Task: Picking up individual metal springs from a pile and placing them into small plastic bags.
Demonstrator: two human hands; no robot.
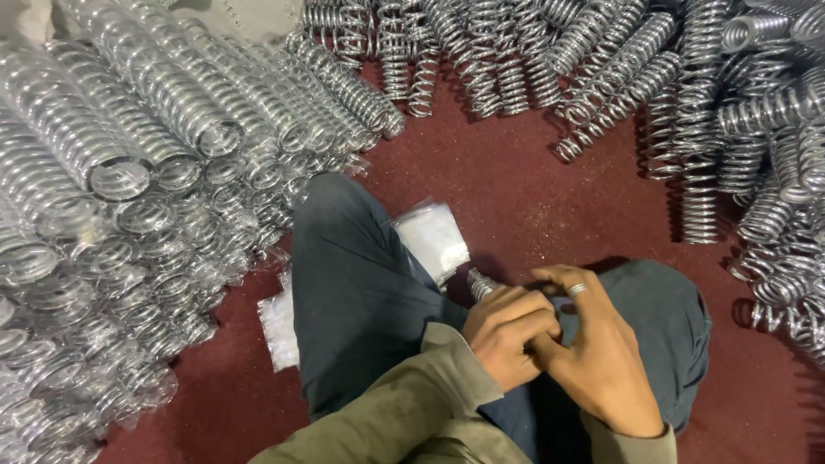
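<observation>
My left hand (507, 331) is closed around a metal coil spring (479, 284), whose silvery end sticks out toward the upper left. My right hand (593, 344), with a ring on one finger, presses against the left hand and touches the same spring; the spring's body is hidden under the fingers. Both hands rest over my lap, above my dark trouser legs (361, 292). A stack of clear plastic bags (434, 236) lies just past my knee, close to the spring's tip.
A big pile of springs wrapped in clear plastic (129, 172) fills the left side. Bare metal springs (601, 69) are heaped along the top and right edge (773, 172). More clear bags (279, 326) lie on the dark red floor (533, 189).
</observation>
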